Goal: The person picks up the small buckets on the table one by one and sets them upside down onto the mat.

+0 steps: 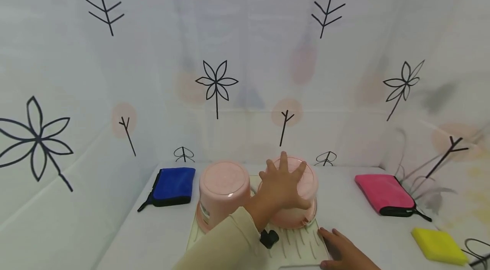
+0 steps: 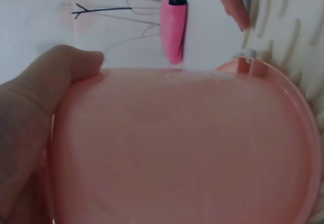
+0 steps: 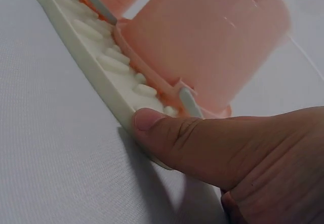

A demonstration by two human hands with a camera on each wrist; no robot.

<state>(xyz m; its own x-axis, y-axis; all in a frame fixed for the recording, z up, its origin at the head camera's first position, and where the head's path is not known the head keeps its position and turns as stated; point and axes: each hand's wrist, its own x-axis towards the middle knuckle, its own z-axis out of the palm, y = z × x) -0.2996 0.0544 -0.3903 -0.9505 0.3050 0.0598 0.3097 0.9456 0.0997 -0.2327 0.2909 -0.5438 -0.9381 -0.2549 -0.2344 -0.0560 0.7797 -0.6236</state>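
Two pink plastic tubs stand upside down on a cream ridged drying tray (image 1: 298, 248): a left tub (image 1: 223, 187) and a right tub (image 1: 308, 180). Across the base of the right tub, my left hand (image 1: 281, 189) holds on with fingers spread. The left wrist view shows its thumb (image 2: 83, 64) bent over the base's edge; the other fingers are mostly hidden there. My right hand (image 1: 342, 251) grips the tray's front right corner, its thumb (image 3: 157, 122) on the rim. A clip (image 3: 190, 102) with a grey end shows at the right tub's mouth rim.
A blue zipped pouch (image 1: 174, 185) lies left of the tray. On the right are a pink zipped pouch (image 1: 386, 193) and a yellow sponge (image 1: 438, 245). Patterned white cloth (image 1: 249, 49) hangs behind and beside the white table (image 1: 145, 236).
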